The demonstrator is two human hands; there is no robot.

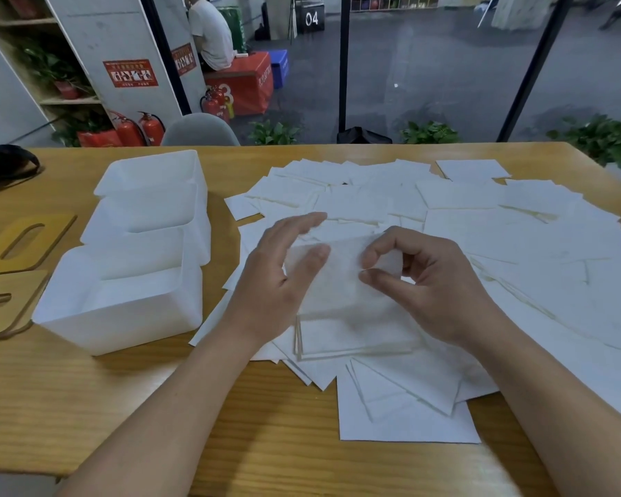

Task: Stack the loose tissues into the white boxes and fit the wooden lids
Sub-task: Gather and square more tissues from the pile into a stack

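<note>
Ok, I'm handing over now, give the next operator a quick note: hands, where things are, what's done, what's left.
Right hand pinches one tissue above the pile; left hand is open, fingers against that tissue's left side.
Loose tissues lie spread over the table, with a small squared stack under the hands.
Three white boxes sit in a row on the left, all looking empty.
Two wooden lids lie left of the boxes.
Done: nothing boxed. Left: stack tissues, fill all boxes, fit lids.
</note>
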